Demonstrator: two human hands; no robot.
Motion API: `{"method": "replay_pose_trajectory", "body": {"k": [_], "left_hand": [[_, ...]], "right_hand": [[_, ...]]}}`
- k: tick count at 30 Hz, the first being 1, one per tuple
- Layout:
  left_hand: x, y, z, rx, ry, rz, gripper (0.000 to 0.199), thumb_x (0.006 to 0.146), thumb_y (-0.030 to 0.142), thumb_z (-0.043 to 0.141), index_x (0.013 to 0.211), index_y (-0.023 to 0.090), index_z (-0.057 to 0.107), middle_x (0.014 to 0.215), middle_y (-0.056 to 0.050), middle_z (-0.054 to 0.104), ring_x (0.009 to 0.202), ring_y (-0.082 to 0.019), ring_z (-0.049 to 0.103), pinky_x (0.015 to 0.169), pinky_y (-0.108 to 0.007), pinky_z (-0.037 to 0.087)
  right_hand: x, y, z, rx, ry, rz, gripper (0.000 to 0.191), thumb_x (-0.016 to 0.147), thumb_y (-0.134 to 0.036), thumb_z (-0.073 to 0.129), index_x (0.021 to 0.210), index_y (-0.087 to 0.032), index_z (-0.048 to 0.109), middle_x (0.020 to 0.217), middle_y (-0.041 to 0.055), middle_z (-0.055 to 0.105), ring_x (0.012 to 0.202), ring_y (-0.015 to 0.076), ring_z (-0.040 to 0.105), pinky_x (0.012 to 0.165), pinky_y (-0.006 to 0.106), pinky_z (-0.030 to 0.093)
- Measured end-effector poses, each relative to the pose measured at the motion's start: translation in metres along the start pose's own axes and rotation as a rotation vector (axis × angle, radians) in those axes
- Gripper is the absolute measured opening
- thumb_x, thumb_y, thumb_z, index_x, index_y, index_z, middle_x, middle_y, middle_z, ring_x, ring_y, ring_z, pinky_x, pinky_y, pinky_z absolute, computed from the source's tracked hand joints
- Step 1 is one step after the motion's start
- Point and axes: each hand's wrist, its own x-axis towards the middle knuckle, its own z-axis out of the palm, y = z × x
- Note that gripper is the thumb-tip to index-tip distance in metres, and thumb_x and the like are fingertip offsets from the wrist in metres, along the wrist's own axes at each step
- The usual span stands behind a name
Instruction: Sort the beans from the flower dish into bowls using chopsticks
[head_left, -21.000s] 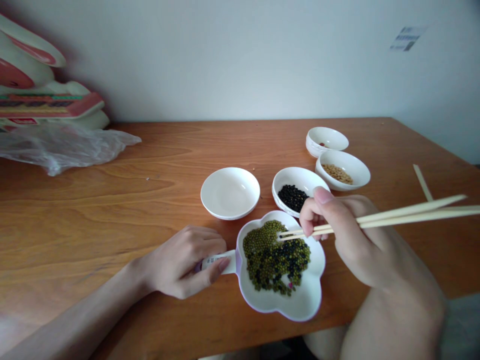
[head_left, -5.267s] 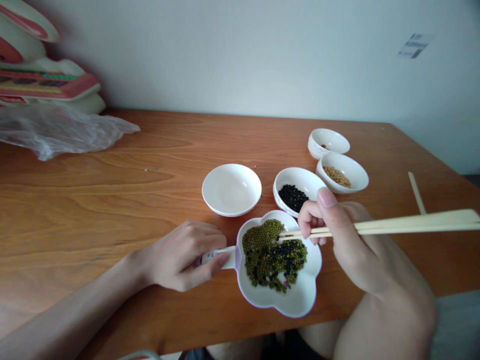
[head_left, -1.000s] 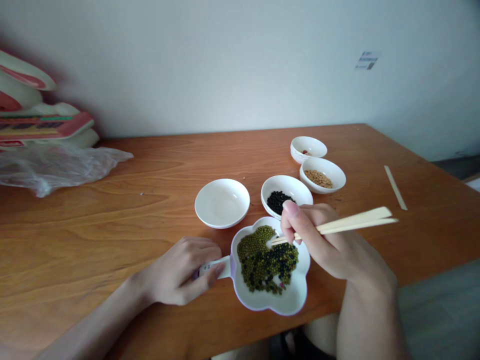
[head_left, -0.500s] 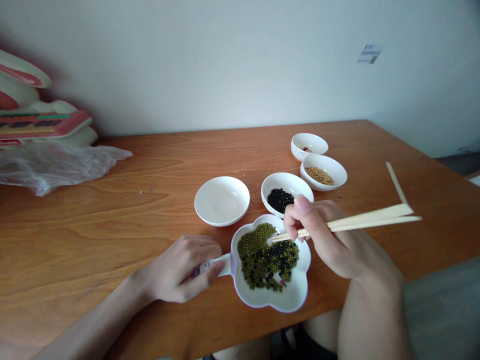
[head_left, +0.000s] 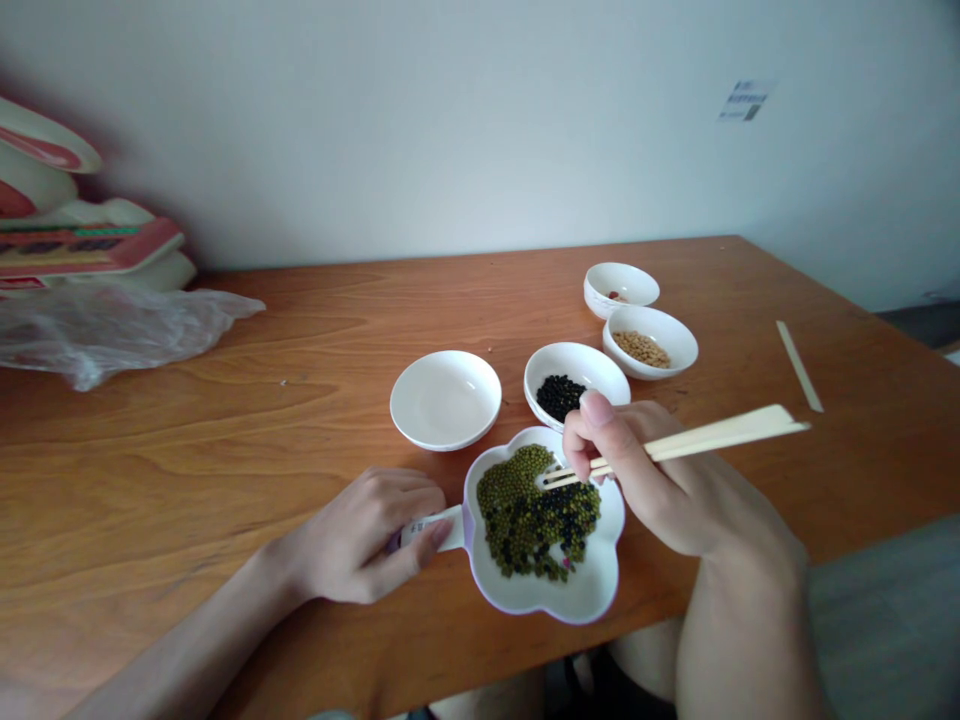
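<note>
A flower-shaped white dish (head_left: 595, 592) with a purple rim holds green beans (head_left: 517, 478) mixed with black ones. My left hand (head_left: 386, 535) is closed on its short handle at the left. My right hand (head_left: 645, 475) grips a pair of light wooden chopsticks (head_left: 720, 435), whose tips are close together over the dish, at the edge of the beans. Behind the dish, a white bowl of black beans (head_left: 559, 397) is partly hidden by my right thumb. Left of that bowl stands an empty white bowl (head_left: 445, 400).
Farther back are a bowl of tan beans (head_left: 641, 348) and a bowl with a few reddish bits (head_left: 616, 296). A flat wooden strip (head_left: 799, 366) lies at the right. Clear plastic wrap (head_left: 120, 325) and a pink-and-white toy (head_left: 90, 245) sit at the left.
The rear ends of the chopsticks have swung left and slightly up, now apart from the wooden strip in view. The tips have parted a little. My left hand stays on the handle.
</note>
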Motion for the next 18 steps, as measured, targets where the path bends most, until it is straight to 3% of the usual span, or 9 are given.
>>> {"method": "replay_pose_trajectory", "body": {"k": [18], "left_hand": [[0.0013, 0.0015, -0.0010, 0.013, 0.030, 0.019, 0.024, 0.104, 0.024, 0.043, 0.081, 0.021, 0.048, 0.075, -0.002, 0.058, 0.067, -0.017, 0.053, 0.065, -0.032, 0.040]], "right_hand": [[0.0009, 0.0007, -0.0001, -0.011, 0.000, -0.006, 0.062, 0.114, -0.053, 0.021, 0.071, -0.021, 0.052, 0.066, -0.0010, 0.057, 0.067, 0.0154, 0.052, 0.070, 0.034, 0.034]]}}
